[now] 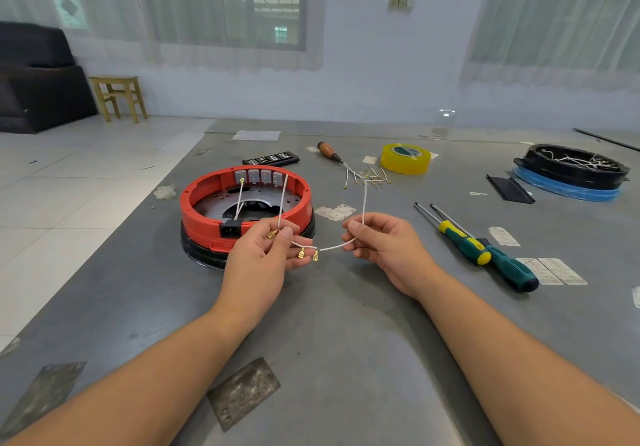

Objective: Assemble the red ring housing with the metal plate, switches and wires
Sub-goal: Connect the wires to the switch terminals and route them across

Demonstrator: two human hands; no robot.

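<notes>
Wire (pixel 337 245), thin, limp and light, hangs between our pinching grips, left hand (pixel 268 255) and right hand (pixel 381 243), so we judge its brass terminals (pixel 301 254) the firmest hold.

red housing (pixel 194 203): glossy plastic | plate (pixel 214 204): bare metal | table (pixel 346 324): matt, scuffed

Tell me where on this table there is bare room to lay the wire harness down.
Widest bare patch: the table near the person, between the forearms, with only a worn patch. Another lies between the yellow tape roll and the black tray. Crowded: beside the red ring housing, around the loose wires, and by the screwdrivers.
</notes>
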